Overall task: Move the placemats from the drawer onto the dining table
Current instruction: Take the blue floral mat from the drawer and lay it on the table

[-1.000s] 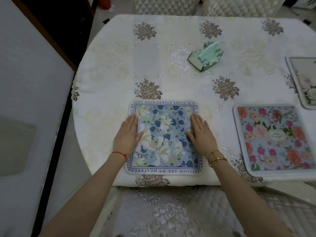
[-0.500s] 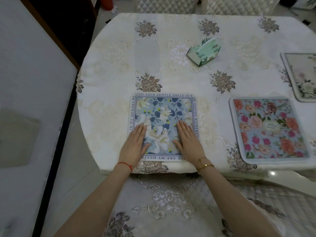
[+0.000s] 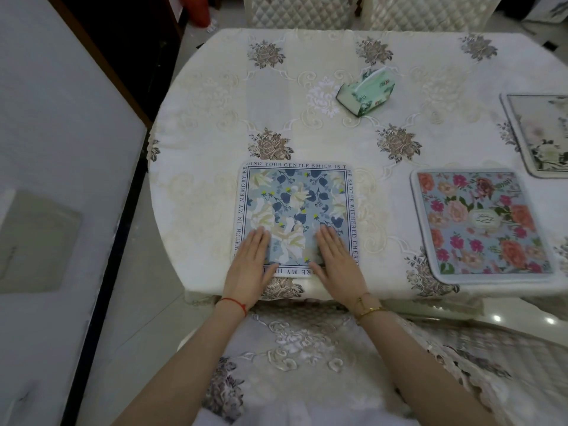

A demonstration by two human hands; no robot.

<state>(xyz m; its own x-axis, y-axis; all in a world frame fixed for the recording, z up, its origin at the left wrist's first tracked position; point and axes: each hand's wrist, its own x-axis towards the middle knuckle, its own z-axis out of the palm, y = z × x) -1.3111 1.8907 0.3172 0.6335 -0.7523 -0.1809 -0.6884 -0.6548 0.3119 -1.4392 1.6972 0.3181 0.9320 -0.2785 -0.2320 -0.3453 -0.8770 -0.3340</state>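
A blue floral placemat (image 3: 296,207) with a lettered border lies flat near the front edge of the dining table (image 3: 215,118). My left hand (image 3: 249,265) rests flat on its near left corner, fingers straight and together. My right hand (image 3: 336,264) lies flat on its near right part in the same way. Neither hand grips anything. To the right lies a pink rose placemat (image 3: 479,226), and a pale floral placemat (image 3: 544,133) sits at the right edge, cut off by the frame.
A green tissue pack (image 3: 365,92) sits on the cream embroidered tablecloth beyond the blue mat. A covered chair seat (image 3: 307,348) is right below my arms. Two quilted chair backs (image 3: 298,10) stand at the far side. A white wall panel (image 3: 61,149) runs along the left.
Both hands have slid back along the blue placemat, from its middle sides to its near edge. The placemat itself stays flat in the same spot.
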